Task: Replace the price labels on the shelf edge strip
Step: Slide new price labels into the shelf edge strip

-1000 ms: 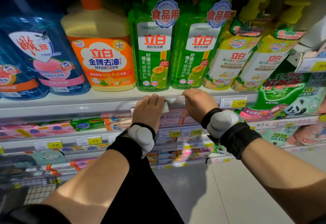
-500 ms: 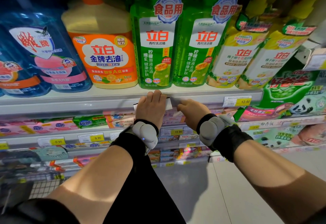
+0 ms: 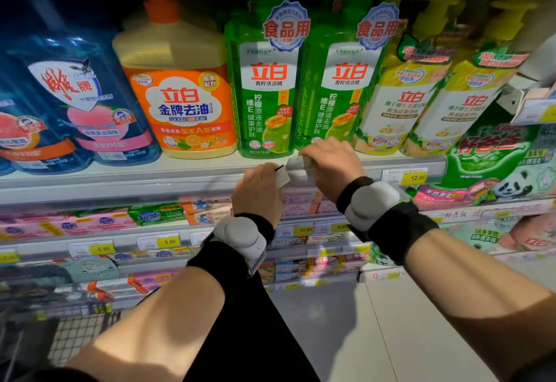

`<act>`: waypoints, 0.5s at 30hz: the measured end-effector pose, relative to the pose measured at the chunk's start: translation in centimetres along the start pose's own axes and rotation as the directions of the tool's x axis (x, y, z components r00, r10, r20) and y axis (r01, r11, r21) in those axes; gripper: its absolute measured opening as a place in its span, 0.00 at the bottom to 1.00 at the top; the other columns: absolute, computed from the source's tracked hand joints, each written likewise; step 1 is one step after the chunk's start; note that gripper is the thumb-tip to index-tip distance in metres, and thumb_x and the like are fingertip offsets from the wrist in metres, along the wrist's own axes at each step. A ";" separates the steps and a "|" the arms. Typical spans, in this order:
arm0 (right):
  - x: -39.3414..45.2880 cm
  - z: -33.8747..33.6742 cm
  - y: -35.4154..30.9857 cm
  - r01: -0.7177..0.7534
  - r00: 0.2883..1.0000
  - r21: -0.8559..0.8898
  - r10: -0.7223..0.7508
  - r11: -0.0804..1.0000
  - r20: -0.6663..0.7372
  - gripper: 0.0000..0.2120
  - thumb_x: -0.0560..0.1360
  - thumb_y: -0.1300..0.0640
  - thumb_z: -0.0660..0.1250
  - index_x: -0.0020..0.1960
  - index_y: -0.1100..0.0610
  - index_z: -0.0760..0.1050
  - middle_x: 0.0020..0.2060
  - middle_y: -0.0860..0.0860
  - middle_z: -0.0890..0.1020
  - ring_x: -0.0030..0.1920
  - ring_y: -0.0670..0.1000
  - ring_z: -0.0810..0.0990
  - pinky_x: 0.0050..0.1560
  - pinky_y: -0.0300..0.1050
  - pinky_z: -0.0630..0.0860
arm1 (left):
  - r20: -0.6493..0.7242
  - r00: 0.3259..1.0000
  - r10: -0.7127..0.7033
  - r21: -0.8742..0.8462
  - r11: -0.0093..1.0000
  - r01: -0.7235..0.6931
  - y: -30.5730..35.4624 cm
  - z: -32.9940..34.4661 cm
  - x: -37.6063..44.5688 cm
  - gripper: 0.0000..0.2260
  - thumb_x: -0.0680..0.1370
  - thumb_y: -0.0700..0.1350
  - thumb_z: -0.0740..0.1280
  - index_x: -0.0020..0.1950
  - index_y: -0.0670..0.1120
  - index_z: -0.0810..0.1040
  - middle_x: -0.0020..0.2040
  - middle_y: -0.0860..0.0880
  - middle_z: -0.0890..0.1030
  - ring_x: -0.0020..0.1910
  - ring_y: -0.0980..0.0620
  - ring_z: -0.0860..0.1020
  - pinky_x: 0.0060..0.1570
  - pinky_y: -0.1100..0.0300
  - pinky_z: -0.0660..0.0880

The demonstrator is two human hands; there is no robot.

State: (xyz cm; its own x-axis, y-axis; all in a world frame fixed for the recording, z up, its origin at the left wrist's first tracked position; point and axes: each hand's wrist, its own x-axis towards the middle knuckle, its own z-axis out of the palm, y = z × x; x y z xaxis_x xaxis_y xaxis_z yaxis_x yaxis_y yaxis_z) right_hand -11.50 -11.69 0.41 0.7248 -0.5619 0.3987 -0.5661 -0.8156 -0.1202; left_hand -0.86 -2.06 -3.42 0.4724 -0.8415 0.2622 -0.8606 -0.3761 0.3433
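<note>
A small white price label (image 3: 282,176) sits at the grey shelf edge strip (image 3: 120,184), just below the two green Liby dish-soap bottles, and is pinched at its left end by the left hand (image 3: 258,192). The fingers of that hand are curled together over the strip and clamped on the label; its free right end sticks out towards the other hand. Just beside it, the right hand (image 3: 332,164) is closed on a second, crumpled piece of white label (image 3: 296,162) lifted off the top of the strip, with its fingers folded tight around it. The two hands are near each other but do not touch. Both wrists carry a grey padded device on a black band, the left one (image 3: 240,238) and the right one (image 3: 371,204).

Further right on the same strip, a label printed 12.90 (image 3: 404,176) is in place. On the shelf above stand the left green bottle (image 3: 266,86), the right green bottle (image 3: 343,86), an orange-labelled pump bottle (image 3: 180,101) and a blue bottle (image 3: 81,104). Lower shelves hold soap packs and yellow price tags reading 9.90 (image 3: 158,242) and 6.90 (image 3: 91,249).
</note>
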 end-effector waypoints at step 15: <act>-0.2 1.6 -2.5 0.078 0.983 -0.204 -0.040 0.976 0.181 0.16 0.44 0.74 0.74 0.23 0.59 0.74 0.20 0.52 0.76 0.24 0.55 0.75 0.23 0.36 0.69 | 0.072 0.983 -0.170 -0.232 0.956 0.182 0.4 -1.1 -0.4 0.14 0.77 0.43 0.63 0.62 0.44 0.70 0.55 0.41 0.76 0.57 0.40 0.73 0.52 0.50 0.71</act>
State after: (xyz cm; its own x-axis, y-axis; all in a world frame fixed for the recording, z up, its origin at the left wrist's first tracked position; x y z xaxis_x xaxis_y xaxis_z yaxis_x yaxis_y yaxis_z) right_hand -9.61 -9.80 -0.78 0.8062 -0.5442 0.2320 -0.5763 -0.8112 0.0996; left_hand -1.15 -1.41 -2.42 0.5969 -0.7909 0.1344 -0.6922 -0.4231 0.5847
